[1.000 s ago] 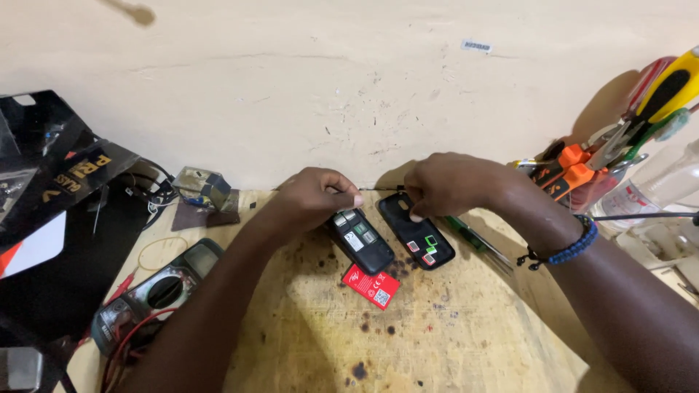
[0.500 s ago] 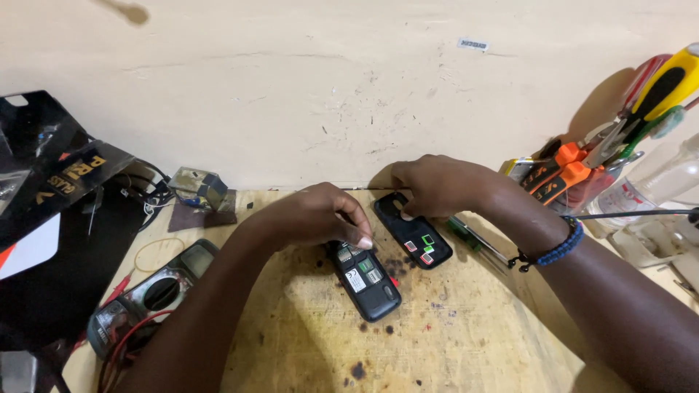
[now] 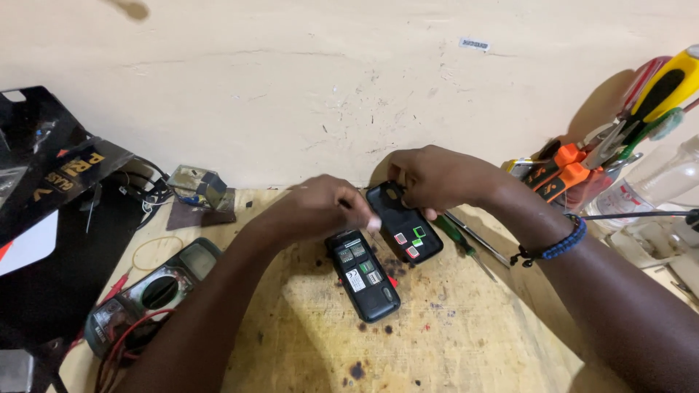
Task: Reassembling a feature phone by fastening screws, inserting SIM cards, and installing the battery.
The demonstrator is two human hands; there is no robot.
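Observation:
Two small black phones lie back-side up, covers off, on a stained wooden board (image 3: 408,342). My left hand (image 3: 317,211) rests over the top end of the nearer phone (image 3: 362,275), fingertips pressing between the two phones. My right hand (image 3: 437,177) grips the upper end of the farther phone (image 3: 406,226), which shows red and green stickers inside. A bit of a red card (image 3: 393,281) peeks out from under the nearer phone.
A multimeter (image 3: 149,291) with red leads lies at the left, near a black box (image 3: 51,182). A small metal part (image 3: 200,184) sits by the wall. Screwdrivers and pliers (image 3: 619,131) stand at the right beside a clear bottle (image 3: 655,182). A green-handled screwdriver (image 3: 455,233) lies nearby.
Both hands have come down from the wall onto the phones. The nearer phone has slid toward me over the red card, which is now mostly covered.

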